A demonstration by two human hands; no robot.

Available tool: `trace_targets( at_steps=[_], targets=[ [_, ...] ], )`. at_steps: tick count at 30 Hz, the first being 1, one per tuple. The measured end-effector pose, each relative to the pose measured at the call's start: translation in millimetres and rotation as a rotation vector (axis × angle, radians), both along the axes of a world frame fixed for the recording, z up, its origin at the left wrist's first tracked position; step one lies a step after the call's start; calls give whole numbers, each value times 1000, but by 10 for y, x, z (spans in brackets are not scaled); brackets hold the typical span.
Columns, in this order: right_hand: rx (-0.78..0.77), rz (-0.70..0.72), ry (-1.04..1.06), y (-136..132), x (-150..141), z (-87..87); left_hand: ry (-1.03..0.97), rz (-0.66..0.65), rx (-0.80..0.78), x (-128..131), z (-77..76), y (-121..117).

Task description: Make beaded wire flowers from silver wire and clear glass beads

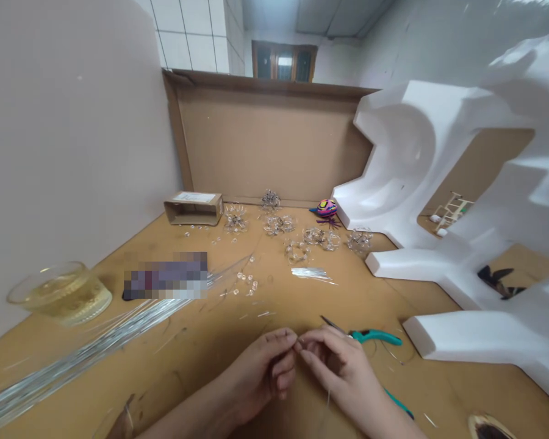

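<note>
My left hand (272, 364) and my right hand (337, 363) meet fingertip to fingertip above the near part of the table. Thumb and forefinger of each are pinched together. The tiny piece between the fingertips is mostly hidden. A thin wire (328, 397) hangs from under my right hand. Partly covered by that hand lies a pointed hand tool with teal handles (377, 336), its dark tip showing above the knuckles. Loose clear beads (247, 277) and short bits of wire lie beyond my left hand. A sheaf of short silver wires (312, 273) lies farther ahead.
Long silver wires (86, 350) and a glass bowl of yellowish liquid (64, 299) occupy the left. Several wire-and-bead pieces (279, 225), a small cardboard box (193, 210) and a multicoloured ball (326, 208) stand behind. White foam blocks (476, 335) border the right; cardboard (274, 140) closes the back.
</note>
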State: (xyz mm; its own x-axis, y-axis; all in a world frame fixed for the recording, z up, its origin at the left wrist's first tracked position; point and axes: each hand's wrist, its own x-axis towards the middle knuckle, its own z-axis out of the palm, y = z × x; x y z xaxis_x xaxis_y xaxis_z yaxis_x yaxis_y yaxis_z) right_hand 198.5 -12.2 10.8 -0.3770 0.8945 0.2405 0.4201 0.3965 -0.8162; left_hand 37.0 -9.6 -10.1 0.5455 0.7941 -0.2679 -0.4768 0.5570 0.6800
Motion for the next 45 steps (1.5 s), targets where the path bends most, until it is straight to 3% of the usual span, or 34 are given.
trace_targets(
  at_steps=[9,20,24,27,33,37,40,45],
  targets=[
    [-16,64,-42,-16,25,24,80,-153,35,-79,41,24],
    [-307,229,-9,-75,49,48,226,-394,135,-172,62,53],
    [-380,224,81,-39,56,84,290,-311,180,-195,136,84],
    [-330,157,78,1,62,71,343,-221,227,-215,173,122],
    [28,-208,-77,197,171,-60,317,-61,331,-237,193,122],
    [89,-459,-308,250,466,3,298,-17,344,-246,230,128],
    [85,-480,-656,130,741,102,277,12,335,-251,245,169],
    [20,-275,-937,-89,977,156,228,43,349,-238,254,187]
  ],
)
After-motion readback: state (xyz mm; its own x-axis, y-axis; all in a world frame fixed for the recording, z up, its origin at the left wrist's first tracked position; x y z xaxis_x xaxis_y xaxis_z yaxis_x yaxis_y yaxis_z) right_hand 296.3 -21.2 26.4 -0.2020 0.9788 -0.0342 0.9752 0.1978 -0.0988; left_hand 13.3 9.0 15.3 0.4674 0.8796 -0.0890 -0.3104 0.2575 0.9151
